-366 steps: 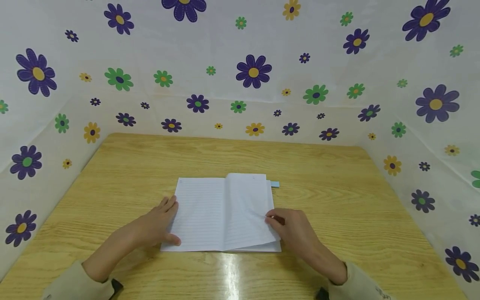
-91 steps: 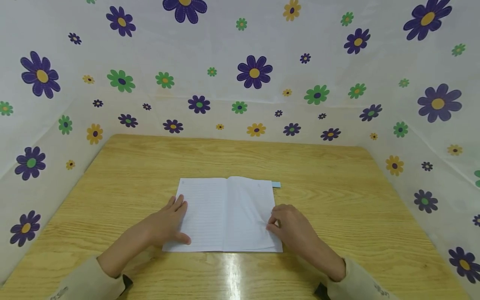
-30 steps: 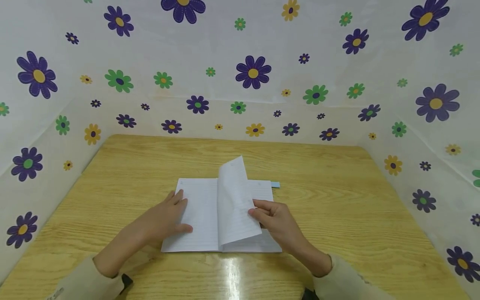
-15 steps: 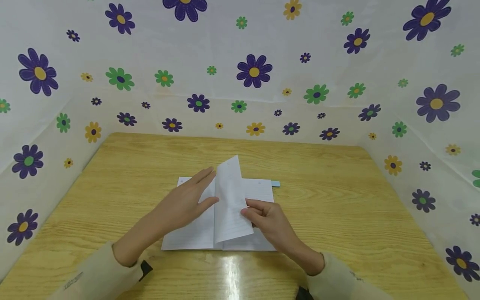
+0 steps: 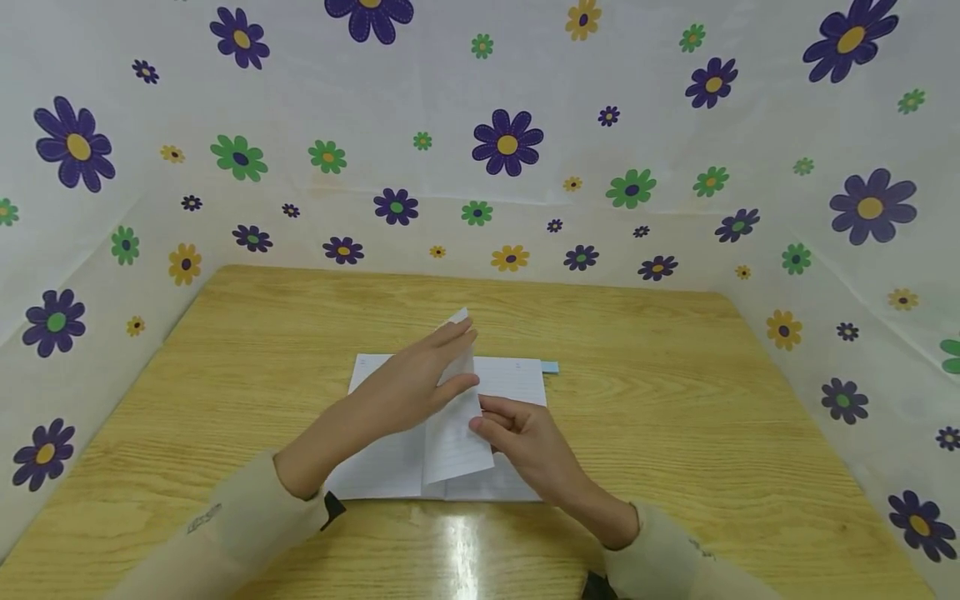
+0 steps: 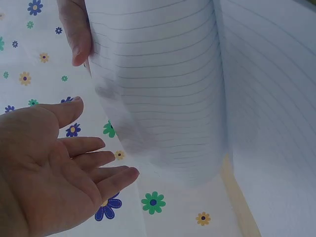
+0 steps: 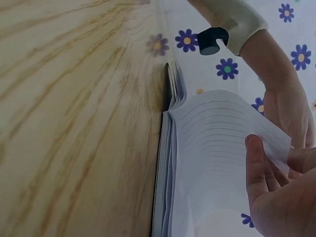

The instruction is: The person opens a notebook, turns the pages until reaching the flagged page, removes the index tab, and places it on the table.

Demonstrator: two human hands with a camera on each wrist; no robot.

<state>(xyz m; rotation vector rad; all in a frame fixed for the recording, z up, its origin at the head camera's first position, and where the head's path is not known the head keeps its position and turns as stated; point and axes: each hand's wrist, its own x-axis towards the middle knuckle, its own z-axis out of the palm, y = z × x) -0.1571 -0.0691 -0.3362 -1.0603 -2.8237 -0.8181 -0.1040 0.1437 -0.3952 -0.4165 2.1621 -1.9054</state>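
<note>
An open notebook (image 5: 375, 475) with lined white pages lies on the wooden table. One page (image 5: 456, 446) stands lifted near the spine and curves up in the right wrist view. My right hand (image 5: 528, 446) pinches its outer edge between thumb and fingers. Above the left half, my left hand (image 5: 408, 383) is raised with fingers extended, covering part of the lifted page in the head view. In the left wrist view, that left hand (image 6: 59, 168) has its palm showing and its fingers beside the page's edge. Nothing is held in it.
A light blue tab (image 5: 551, 367) sticks out from the notebook's upper right edge. Wood-grain table (image 5: 637, 358) surrounds the notebook. White cloth (image 5: 450, 83) printed with flowers closes off the back and both sides.
The right hand took the right-hand page and lifted it leftward toward the spine. My left hand left the left page, rising up and to the right, to the lifted page.
</note>
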